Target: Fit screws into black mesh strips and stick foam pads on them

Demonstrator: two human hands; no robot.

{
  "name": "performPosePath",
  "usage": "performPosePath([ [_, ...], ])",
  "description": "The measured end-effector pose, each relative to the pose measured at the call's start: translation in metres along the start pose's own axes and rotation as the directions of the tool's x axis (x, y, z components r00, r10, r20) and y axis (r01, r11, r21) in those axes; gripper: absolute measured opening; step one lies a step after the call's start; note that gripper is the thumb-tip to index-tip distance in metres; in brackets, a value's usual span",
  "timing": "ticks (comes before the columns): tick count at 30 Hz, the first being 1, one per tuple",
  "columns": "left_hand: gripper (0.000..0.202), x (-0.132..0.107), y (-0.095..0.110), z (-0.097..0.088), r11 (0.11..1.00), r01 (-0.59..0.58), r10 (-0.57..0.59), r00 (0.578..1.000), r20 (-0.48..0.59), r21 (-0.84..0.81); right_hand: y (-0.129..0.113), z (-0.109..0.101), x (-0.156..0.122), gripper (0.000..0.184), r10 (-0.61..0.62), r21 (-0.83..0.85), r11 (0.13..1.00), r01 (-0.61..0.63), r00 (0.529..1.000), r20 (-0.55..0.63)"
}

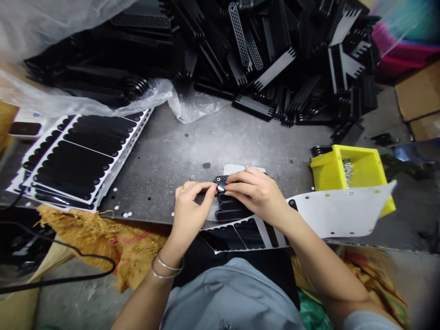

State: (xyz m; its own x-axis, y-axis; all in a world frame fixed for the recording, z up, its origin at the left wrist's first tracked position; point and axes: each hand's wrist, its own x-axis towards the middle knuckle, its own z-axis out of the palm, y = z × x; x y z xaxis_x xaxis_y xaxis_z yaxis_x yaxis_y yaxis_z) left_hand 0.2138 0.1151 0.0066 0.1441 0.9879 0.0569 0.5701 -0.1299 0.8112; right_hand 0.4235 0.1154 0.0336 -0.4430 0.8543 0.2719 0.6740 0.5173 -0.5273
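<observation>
My left hand (pixel 192 201), with a ring and bangles, has thumb and index finger pinched at the tip of a small glossy black strip (pixel 222 187) with a rounded end. From the other side, my right hand (pixel 254 190) pinches the same strip, its fingers covering most of the length. Just behind the strip lies a patterned black piece (pixel 219 179) with a hole in its end, partly under my right fingers. Several rounded black strips (pixel 228 214) lie side by side below my hands. A white sheet of black stickers (pixel 237 236) hangs over the table's near edge.
A large heap of black plastic comb-like parts (pixel 275 68) fills the back. Sticker sheets (pixel 79 156) are stacked at left, beside clear plastic (pixel 161 94). At right, a yellow bin (pixel 364 167) holds small shiny metal pieces; a curled white backing sheet (pixel 337 211) leans against it.
</observation>
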Motion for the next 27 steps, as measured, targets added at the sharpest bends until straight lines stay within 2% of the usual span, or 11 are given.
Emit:
performPosePath([
  [6, 0.012, 0.000, 0.002, 0.001, 0.999, 0.016, -0.016, 1.000, -0.008, -0.030, 0.001, 0.001, -0.004, 0.018, 0.003, 0.088, 0.996, 0.000, 1.000, -0.027],
  [13, 0.017, 0.004, 0.003, 0.002, 1.000, 0.023, -0.023, 1.000, -0.006, 0.002, -0.002, 0.004, 0.001, 0.022, 0.049, 0.098, 0.994, -0.047, 0.999, -0.008],
  [17, 0.019, 0.010, 0.004, 0.003, 1.000, 0.028, -0.028, 1.000, 0.007, 0.008, -0.001, -0.008, -0.005, 0.018, 0.044, 0.055, 0.998, -0.044, 0.999, -0.007],
  [19, 0.019, 0.012, 0.003, 0.002, 0.999, 0.036, -0.036, 0.999, 0.026, 0.004, 0.005, -0.022, -0.015, 0.016, 0.136, 0.096, 0.986, -0.133, 0.990, -0.028],
  [23, 0.018, 0.013, 0.002, 0.000, 0.998, 0.059, -0.059, 0.998, 0.033, -0.001, 0.024, -0.042, -0.037, 0.012, 0.372, 0.264, 0.900, -0.347, 0.927, -0.050],
  [27, 0.017, 0.013, 0.001, 0.001, 0.999, 0.052, -0.052, 0.998, 0.028, 0.007, 0.036, -0.039, -0.045, 0.010, 0.404, 0.356, 0.869, -0.343, 0.908, -0.112],
])
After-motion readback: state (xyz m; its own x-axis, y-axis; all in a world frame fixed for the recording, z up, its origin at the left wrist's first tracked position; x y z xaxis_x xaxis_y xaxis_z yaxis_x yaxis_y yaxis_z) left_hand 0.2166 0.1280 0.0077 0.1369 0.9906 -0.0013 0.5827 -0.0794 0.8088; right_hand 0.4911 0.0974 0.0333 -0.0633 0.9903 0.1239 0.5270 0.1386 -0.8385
